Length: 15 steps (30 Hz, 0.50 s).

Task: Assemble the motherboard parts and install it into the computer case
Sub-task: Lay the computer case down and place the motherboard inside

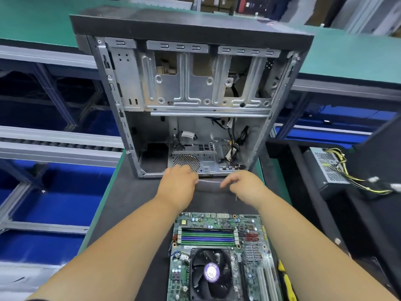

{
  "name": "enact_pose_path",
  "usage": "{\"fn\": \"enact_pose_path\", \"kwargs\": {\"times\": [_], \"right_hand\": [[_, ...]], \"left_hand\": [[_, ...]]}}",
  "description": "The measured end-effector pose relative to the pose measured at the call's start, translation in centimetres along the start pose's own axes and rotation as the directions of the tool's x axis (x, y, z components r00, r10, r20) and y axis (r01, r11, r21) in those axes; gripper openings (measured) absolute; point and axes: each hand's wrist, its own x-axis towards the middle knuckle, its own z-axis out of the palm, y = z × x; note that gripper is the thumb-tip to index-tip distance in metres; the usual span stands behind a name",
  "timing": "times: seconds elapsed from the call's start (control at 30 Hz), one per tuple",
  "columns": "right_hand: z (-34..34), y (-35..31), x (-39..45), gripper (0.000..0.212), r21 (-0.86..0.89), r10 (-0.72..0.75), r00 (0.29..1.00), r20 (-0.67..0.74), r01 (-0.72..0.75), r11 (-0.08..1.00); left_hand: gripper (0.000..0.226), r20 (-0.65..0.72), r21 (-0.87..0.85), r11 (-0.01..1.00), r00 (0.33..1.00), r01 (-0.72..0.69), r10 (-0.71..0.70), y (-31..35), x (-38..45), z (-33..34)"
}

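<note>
The motherboard (223,257) lay at lower centre while both hands, left hand (178,187) and right hand (245,187), pinched a thin grey strip (209,185) between them at the open case (191,94) edge; it probably wanted squaring before pressing in.

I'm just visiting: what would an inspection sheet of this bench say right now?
Surface: dark mat on a green bench.
Job's things: open computer case lying on the mat; motherboard with cooler fan nearer the person, not installed.
Clutter: yellow-handled tool beside the board.
Hands: left hand and right hand hold a thin grey strip at the case edge.
Cables: loose black wires inside the case.
Surroundings: power supply with yellow wires, right.
</note>
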Motion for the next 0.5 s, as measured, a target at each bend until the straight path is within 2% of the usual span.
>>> {"fn": "enact_pose_path", "kwargs": {"times": [0.07, 0.13, 0.2, 0.3, 0.37, 0.47, 0.5], "right_hand": [[0.5, 0.9, 0.9, 0.044, -0.040, 0.149, 0.982, -0.115, -0.155, 0.987], [1.1, 1.2, 1.3, 0.047, -0.143, 0.245, 0.964, -0.101, -0.257, 0.956], [1.6, 1.8, 1.4, 0.048, -0.057, 0.266, 0.961, -0.073, -0.270, 0.961], [1.0, 2.7, 0.4, 0.037, 0.097, 0.266, 0.961, -0.078, -0.258, 0.961], [0.3, 2.9, -0.1, 0.026, 0.181, 0.299, 0.953, -0.040, -0.287, 0.941], [-0.7, 3.3, -1.2, 0.019, 0.250, 0.422, 0.905, 0.056, -0.422, 0.872], [-0.8, 3.7, -1.4, 0.020, 0.300, 0.409, 0.910, 0.059, -0.407, 0.863]], "left_hand": [[0.030, 0.083, -0.028, 0.999, 0.996, 0.034, -0.032, -0.2, -0.4, -0.2], [0.029, 0.212, -0.140, 0.985, 0.975, 0.100, -0.069, 0.0, -0.9, -0.3], [0.024, 0.282, -0.252, 0.957, 0.957, 0.148, -0.073, 0.5, -1.3, -0.1], [0.025, 0.334, -0.303, 0.941, 0.941, 0.151, -0.043, 2.0, -1.1, 0.0], [0.029, 0.374, -0.320, 0.938, 0.927, 0.134, -0.005, 3.6, -0.7, 0.0], [0.027, 0.446, -0.326, 0.944, 0.889, 0.055, 0.102, 6.8, 0.3, -0.3], [0.025, 0.455, -0.325, 0.945, 0.881, 0.025, 0.133, 8.0, 0.5, -0.3]]}}
